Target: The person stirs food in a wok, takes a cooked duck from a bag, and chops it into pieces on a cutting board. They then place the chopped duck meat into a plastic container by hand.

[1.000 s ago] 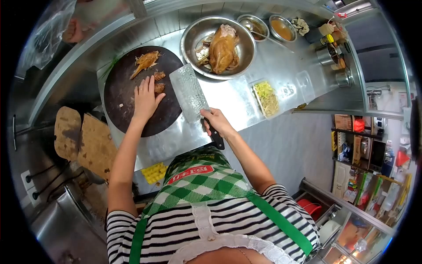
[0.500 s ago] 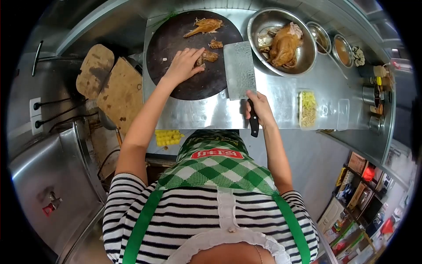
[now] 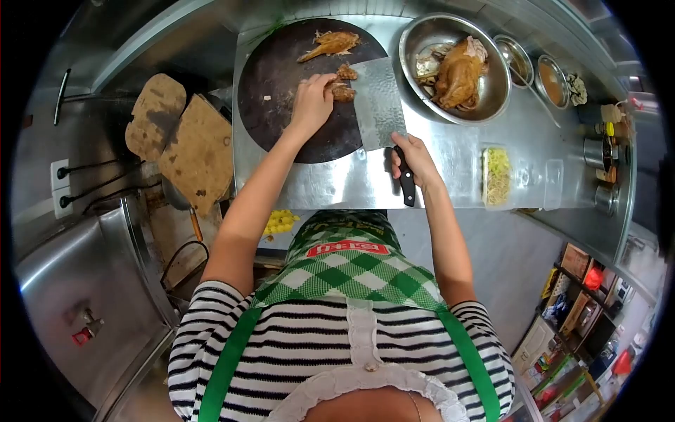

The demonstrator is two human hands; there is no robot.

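Observation:
My right hand (image 3: 420,163) grips the black handle of a broad cleaver (image 3: 380,98). Its blade lies nearly flat over the right edge of the round dark chopping board (image 3: 281,56). On the board, my left hand (image 3: 313,105) has its fingers bent against chopped pieces of cooked poultry (image 3: 343,93), close beside the blade; its fingertips are partly hidden. A poultry leg (image 3: 330,45) lies at the back of the board. A small pale scrap (image 3: 267,98) is left of my left hand.
Right of the board, a steel bowl (image 3: 403,67) holds a whole cooked bird (image 3: 460,74). Beyond it stand two smaller bowls with liquid, one with a ladle. A clear tub of shredded vegetables (image 3: 497,177) sits near the counter's (image 3: 450,151) front edge. Stained cardboard (image 3: 200,151) is at left.
My left hand has moved right with the poultry pieces, up against the cleaver. The cleaver has shifted slightly left and back, with its blade lying flatter.

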